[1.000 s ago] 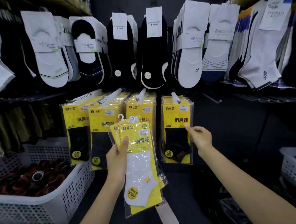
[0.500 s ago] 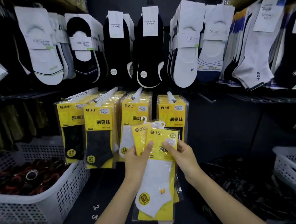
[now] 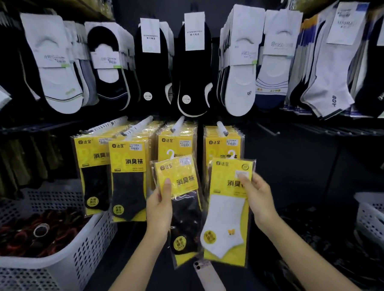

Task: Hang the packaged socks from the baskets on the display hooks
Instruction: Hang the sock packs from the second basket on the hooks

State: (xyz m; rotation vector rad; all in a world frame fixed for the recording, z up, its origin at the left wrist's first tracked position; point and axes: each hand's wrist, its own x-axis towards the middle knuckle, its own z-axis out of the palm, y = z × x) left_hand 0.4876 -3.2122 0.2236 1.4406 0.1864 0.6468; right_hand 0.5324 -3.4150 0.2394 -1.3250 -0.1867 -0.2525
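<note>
The left hand (image 3: pixel 160 208) is gripping a black-sock pack (image 3: pixel 185 214) with curled fingers. The right hand (image 3: pixel 260 199) is pinching a white-sock pack (image 3: pixel 226 221). Both packs are sitting just below the display hooks (image 3: pixel 221 128).

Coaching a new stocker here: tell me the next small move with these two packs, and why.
Probably raise the right hand so the plastic hanger of the white-sock pack slips onto the rightmost display hook. That hanger sits just below the hook's tip, while the left hand only holds the black-sock pack. Which sock colour hangs there is hidden.
</note>
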